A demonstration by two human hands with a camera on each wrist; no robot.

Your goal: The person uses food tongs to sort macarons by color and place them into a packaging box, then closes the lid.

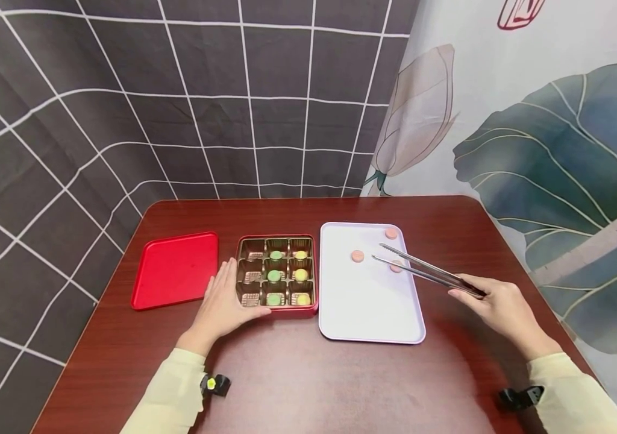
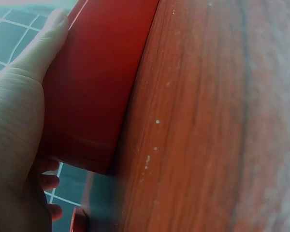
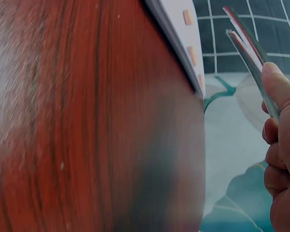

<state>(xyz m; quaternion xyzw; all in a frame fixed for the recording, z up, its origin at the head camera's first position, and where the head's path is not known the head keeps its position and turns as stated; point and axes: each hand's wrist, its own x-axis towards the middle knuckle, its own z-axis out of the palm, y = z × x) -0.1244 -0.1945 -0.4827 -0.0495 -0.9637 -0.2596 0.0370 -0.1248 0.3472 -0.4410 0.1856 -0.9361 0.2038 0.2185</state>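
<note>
Fingers of the left hand (image 1: 223, 307) are lying wide, thumb apart, against a red box (image 1: 292, 314) — green discs (image 1: 274, 275) are occupying its middle column, yellow discs (image 1: 301, 275) its right. White tray (image 1: 363, 301) is bearing three pink discs (image 1: 358, 256); tongs (image 1: 441, 276), tips parted, are overhanging it — the right hand (image 1: 504, 307) is gripping them.

The left forearm (image 1: 167, 392) and right forearm (image 1: 579, 395) angle forward and inward. The left hand (image 1: 224, 308) extends its fingers forward, close together, with the thumb spread out to the right. The right hand (image 1: 501, 306) points leftward, its fingers curled in a grip and its thumb stretched out ahead of them.
</note>
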